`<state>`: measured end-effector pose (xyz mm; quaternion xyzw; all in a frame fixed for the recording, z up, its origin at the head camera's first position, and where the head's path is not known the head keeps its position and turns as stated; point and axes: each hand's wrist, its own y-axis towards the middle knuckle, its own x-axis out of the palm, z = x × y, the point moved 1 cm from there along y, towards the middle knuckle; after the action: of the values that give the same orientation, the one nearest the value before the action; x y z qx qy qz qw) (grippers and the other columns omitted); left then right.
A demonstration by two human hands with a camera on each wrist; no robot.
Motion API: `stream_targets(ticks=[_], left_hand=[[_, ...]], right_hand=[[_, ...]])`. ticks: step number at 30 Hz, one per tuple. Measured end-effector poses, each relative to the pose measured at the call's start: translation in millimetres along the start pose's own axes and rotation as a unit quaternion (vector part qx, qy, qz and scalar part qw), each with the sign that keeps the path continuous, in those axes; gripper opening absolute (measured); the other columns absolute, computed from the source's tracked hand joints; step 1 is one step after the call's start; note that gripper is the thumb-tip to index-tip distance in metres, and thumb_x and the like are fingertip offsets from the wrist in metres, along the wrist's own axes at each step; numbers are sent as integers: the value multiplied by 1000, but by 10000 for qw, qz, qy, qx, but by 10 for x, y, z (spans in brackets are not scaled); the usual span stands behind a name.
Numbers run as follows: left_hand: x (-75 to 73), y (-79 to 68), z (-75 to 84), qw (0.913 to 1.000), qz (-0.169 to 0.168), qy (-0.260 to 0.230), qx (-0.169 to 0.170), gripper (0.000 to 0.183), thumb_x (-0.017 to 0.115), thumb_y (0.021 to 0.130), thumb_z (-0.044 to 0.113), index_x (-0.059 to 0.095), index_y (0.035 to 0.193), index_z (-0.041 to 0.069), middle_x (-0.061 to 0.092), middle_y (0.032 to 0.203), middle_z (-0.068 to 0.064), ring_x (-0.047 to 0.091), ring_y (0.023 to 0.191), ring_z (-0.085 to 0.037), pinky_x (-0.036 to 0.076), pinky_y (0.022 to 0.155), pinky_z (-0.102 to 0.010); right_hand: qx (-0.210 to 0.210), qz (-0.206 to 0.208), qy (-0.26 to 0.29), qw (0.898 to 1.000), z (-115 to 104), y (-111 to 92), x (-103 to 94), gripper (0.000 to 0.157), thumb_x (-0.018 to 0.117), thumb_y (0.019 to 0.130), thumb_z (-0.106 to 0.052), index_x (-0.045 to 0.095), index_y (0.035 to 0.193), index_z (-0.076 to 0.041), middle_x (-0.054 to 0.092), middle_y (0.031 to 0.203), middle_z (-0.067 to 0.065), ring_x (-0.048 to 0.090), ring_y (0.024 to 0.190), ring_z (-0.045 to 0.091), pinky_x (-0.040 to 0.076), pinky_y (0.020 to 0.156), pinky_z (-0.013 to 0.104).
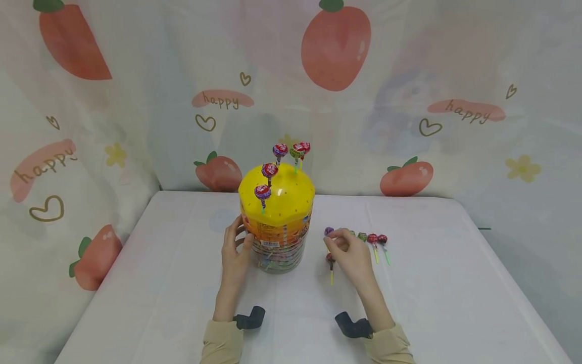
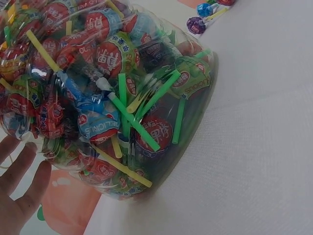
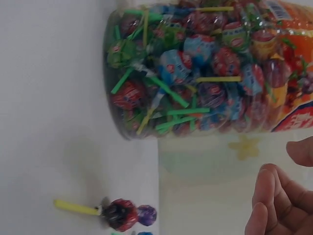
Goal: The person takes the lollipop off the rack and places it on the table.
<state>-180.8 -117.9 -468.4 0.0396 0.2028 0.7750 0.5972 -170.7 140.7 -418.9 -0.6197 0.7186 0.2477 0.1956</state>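
A clear plastic jar [image 1: 279, 253] full of wrapped lollipops stands upright on the table, with an orange label and a yellow lid [image 1: 295, 194]. Several lollipops [image 1: 270, 171] stick up from small holes in that lid. My left hand [image 1: 235, 253] rests against the jar's left side, fingers fairly straight. Right of the jar, my right hand [image 1: 352, 255] hovers over loose lollipops with loosely bent fingers; the right wrist view shows thumb and fingers apart and nothing between them. Below its fingertips lies a red lollipop [image 3: 122, 214] with a yellow stick; a purple lollipop [image 3: 146, 214] lies just beyond.
More lollipops lie in a row behind and right of my right hand, among them a green one [image 1: 362, 236], a red one [image 1: 373, 238] and a dark red one [image 1: 383, 238]. The hand partly hides this row. A white cloth covers the table [image 1: 182, 283]; a strawberry-print curtain [image 1: 273, 60] hangs behind.
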Motion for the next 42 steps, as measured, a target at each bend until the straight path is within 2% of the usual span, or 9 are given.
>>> stream_targets(ticks=[6, 10, 19, 26, 30, 42], left_hand=[[-8, -4, -6, 9999, -25, 10, -108, 54, 58, 96, 21, 38, 147, 23, 48, 139, -5, 47, 128, -22, 42, 102, -55], [-2, 0, -17, 10000, -7, 17, -74, 54, 57, 96, 22, 39, 146, 22, 48, 138, -5, 47, 128, -22, 42, 102, -56], [15, 3, -24, 10000, -19, -41, -6, 53, 56, 97, 27, 38, 146, 23, 47, 138, -7, 46, 128, -24, 41, 102, -58], [6, -5, -5, 10000, 0, -16, -23, 52, 56, 97, 24, 38, 146, 22, 48, 139, -6, 46, 128, -23, 41, 102, -57], [8, -9, -6, 10000, 18, -5, -11, 53, 56, 97, 26, 38, 146, 21, 47, 138, -7, 46, 128, -24, 42, 102, -56], [7, -15, 11, 10000, 17, -11, -36, 53, 56, 97, 28, 38, 146, 22, 48, 138, -7, 46, 128, -24, 42, 102, -56]], right_hand=[[-770, 300, 322, 9961, -287, -45, -52, 16, 67, 90, -23, 68, 99, -10, 68, 79, 5, 57, 70, 14, 48, 65, 20], [-1245, 429, 488, 9901, -446, -66, -101, 14, 68, 89, -20, 68, 99, -9, 67, 78, 5, 56, 71, 12, 48, 68, 18], [-1952, 563, 817, 9757, -684, -56, -238, 12, 68, 90, -15, 68, 99, -9, 68, 83, 3, 57, 75, 8, 49, 69, 18], [-2248, 719, 847, 9681, -872, -54, -314, 17, 70, 87, -14, 67, 103, -8, 69, 90, 3, 58, 82, 8, 50, 76, 23], [-2383, 747, 839, 9647, -959, -51, -335, 20, 71, 87, -14, 67, 106, -8, 70, 93, 4, 58, 86, 9, 48, 79, 21], [-2860, 598, 1021, 9509, -1238, -51, -306, 25, 72, 85, -10, 65, 109, -6, 70, 97, 6, 61, 92, 14, 47, 85, 22]])
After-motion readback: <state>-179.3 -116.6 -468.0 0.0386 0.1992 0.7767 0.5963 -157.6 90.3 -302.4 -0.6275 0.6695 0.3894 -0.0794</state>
